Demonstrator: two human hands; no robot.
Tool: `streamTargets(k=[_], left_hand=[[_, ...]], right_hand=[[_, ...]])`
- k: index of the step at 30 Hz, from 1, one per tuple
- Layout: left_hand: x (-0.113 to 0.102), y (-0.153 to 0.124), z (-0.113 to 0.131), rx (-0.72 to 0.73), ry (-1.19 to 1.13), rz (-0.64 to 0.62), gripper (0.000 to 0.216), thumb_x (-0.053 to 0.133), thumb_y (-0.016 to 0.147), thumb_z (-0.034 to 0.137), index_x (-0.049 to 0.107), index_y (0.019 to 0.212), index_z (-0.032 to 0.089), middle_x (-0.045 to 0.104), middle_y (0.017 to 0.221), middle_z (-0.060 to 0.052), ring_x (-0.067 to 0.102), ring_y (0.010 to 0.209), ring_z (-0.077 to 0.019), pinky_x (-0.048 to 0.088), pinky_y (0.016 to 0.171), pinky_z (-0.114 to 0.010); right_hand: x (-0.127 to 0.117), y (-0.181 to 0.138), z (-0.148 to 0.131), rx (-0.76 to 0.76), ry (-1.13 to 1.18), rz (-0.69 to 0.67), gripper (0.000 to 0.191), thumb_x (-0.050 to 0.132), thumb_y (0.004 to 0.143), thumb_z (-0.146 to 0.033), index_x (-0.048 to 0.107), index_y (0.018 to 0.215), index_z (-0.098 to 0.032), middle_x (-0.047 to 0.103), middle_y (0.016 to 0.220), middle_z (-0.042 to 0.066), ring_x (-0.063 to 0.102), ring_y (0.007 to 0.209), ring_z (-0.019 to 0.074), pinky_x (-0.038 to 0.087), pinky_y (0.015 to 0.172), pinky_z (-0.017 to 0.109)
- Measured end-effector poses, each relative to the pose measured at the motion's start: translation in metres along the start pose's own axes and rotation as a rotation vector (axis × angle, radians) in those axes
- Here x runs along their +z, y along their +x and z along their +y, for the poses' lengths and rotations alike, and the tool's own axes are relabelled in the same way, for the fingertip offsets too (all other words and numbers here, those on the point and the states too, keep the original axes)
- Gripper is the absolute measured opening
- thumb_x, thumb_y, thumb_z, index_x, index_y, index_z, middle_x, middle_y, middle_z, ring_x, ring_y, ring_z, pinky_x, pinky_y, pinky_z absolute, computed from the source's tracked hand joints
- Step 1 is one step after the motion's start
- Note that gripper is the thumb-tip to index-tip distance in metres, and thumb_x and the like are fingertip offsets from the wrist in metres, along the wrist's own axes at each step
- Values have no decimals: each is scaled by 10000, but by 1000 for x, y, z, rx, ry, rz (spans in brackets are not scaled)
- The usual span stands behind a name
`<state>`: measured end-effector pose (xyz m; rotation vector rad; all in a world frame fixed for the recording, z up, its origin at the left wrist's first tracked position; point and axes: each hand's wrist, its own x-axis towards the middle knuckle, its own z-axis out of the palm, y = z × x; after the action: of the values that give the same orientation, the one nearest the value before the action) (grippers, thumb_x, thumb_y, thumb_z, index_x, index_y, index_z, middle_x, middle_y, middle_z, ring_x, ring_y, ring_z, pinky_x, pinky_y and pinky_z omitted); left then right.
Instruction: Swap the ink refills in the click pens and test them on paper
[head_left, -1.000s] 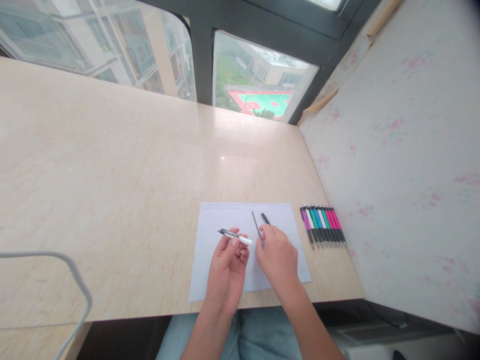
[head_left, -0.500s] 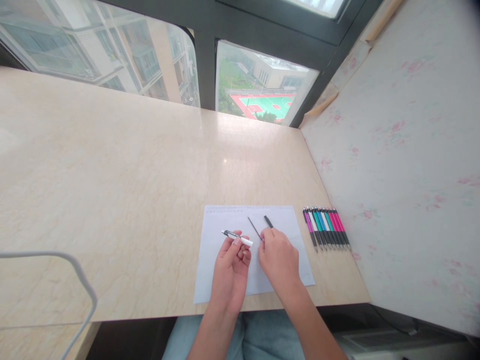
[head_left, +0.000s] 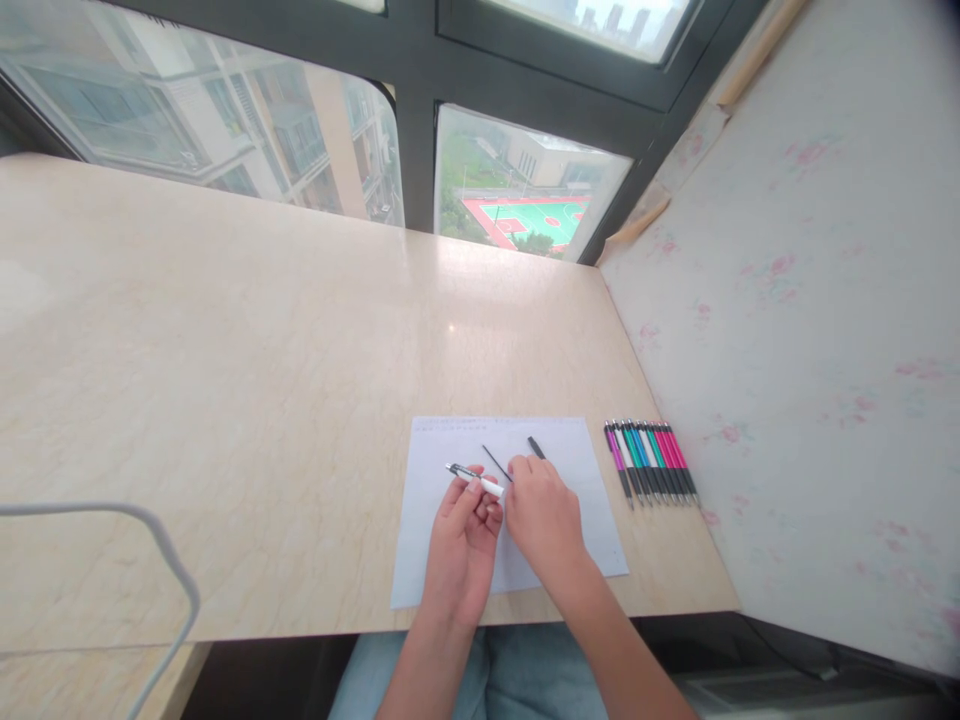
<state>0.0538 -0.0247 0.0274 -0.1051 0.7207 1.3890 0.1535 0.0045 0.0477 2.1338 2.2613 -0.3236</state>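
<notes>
My left hand (head_left: pixel 463 535) is closed round a white pen barrel (head_left: pixel 474 479) with a black clip end, held level over a white sheet of paper (head_left: pixel 450 560). My right hand (head_left: pixel 544 515) pinches a thin black refill (head_left: pixel 496 463) whose free end points up and to the left, close to the barrel's near end. A short black pen part (head_left: pixel 535 447) lies on the paper just beyond my right fingers.
A row of several pens (head_left: pixel 649 460) in purple, white, blue, green and pink lies on the beige marble table (head_left: pixel 225 380) right of the paper. A flowered wall (head_left: pixel 810 350) stands to the right, windows behind, and a white wire frame (head_left: pixel 161 570) at the lower left.
My right hand has swung the thin black refill leftward, from beside the short black part toward the barrel in my left hand. The view has tipped slightly.
</notes>
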Motion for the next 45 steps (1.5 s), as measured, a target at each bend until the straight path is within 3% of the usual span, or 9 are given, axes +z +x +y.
streamTargets(k=[5,9,13,17,23,29,36,45], left_hand=[[1,-1,1,-3,0,-26,166,728,790,163,676,946,139,646,822,-31,587,670,-74,518,635,-178],[-2,1,1,-4,-14,-35,179,722,799,159,678,971,136,641,836,-30,597,703,-78,512,636,-171],[-2,0,1,-14,-17,-40,194,719,803,159,678,992,145,639,857,-28,593,708,-74,517,653,-177],[2,-4,2,3,-27,-56,181,712,812,154,678,990,148,642,871,-28,589,704,-63,517,668,-166],[6,-9,7,3,-74,-27,185,720,810,158,679,990,148,637,856,-30,595,718,-73,519,642,-162],[10,-8,13,29,-138,42,100,721,804,142,680,893,123,626,843,-26,592,717,-74,504,592,-149],[10,-9,9,95,-69,67,124,746,780,161,687,887,142,650,877,-20,600,721,-70,502,610,-156],[10,-13,-1,92,28,-34,184,755,777,191,688,946,160,670,880,-30,605,721,-75,501,663,-176]], right_hand=[[3,0,4,-47,80,15,143,502,837,-86,578,911,-182,635,937,63,580,936,210,404,661,271],[1,-6,14,-106,341,65,135,522,801,-83,590,854,-187,626,862,28,582,857,176,429,721,272],[-13,-16,22,-149,664,57,100,533,848,-159,625,862,-195,622,790,-2,554,676,131,443,635,251],[-30,-26,25,-168,823,131,99,553,881,-231,648,884,-204,635,785,3,574,676,131,466,612,245],[-41,-40,38,-147,837,290,122,570,905,-254,677,872,-207,655,788,28,601,706,152,492,624,265],[-42,-51,53,-166,811,276,128,588,901,-256,700,853,-216,656,775,39,607,724,173,493,638,287],[-46,-49,50,-207,705,317,113,565,879,-191,653,812,-209,592,704,10,533,624,144,450,591,278],[-47,-46,43,-232,712,305,102,555,881,-197,651,848,-211,603,735,11,536,620,135,465,588,270]])
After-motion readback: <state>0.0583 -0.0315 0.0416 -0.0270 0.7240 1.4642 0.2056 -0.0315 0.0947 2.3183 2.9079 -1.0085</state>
